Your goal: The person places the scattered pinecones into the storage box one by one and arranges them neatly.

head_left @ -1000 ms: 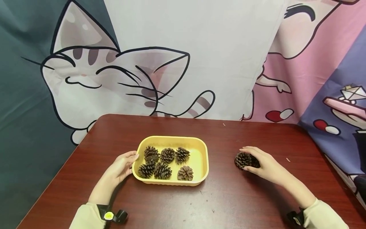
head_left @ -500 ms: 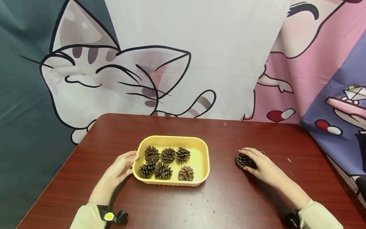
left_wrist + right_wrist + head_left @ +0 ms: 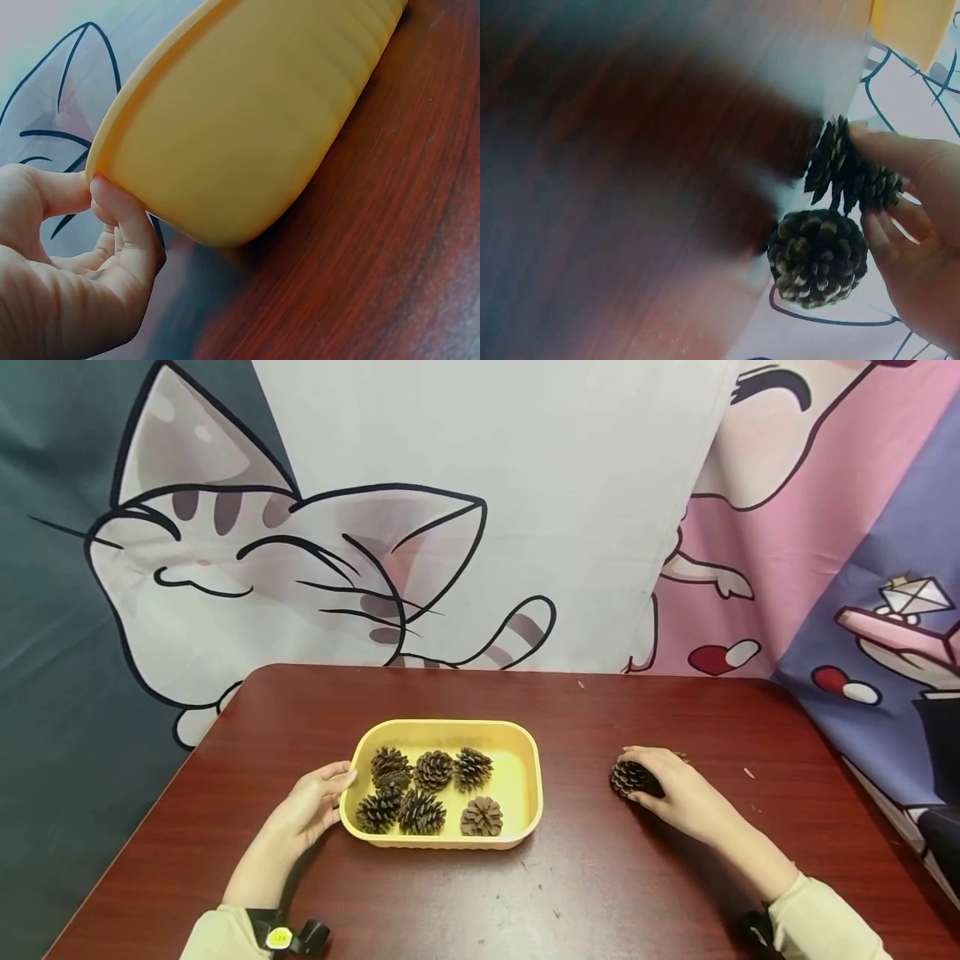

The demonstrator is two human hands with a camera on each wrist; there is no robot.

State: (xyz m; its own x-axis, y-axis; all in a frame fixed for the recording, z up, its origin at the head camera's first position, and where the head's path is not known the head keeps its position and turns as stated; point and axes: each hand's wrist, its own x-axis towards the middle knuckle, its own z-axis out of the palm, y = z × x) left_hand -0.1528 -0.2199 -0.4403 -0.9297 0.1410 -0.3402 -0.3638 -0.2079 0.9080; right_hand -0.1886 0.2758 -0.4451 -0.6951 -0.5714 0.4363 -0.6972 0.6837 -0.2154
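Note:
My left hand [image 3: 313,802] pinches the left rim of a yellow plastic tray [image 3: 534,793] between thumb and fingers. In the left wrist view the tray's outer wall [image 3: 240,127] rises beside the pinch. Several brown pine cones [image 3: 432,770] lie inside, mostly in the left half. To the right of the tray, my right hand [image 3: 678,793] grips a pine cone [image 3: 840,165] low over the table, thumb on one side and fingers on the other. A second pine cone [image 3: 817,259] sits right beside it in the right wrist view. In the head view the hand partly covers these cones.
The reddish-brown wooden table [image 3: 480,902] bears small dark crumbs in front of the tray and a pale sliver [image 3: 748,772] at right. Behind the table's far edge hangs a curtain [image 3: 585,510] printed with cartoon cats.
My right hand and forearm have shifted slightly left, with the fingers further over the cones. The left hand keeps its pinch on the tray. The whole head view has shifted a little.

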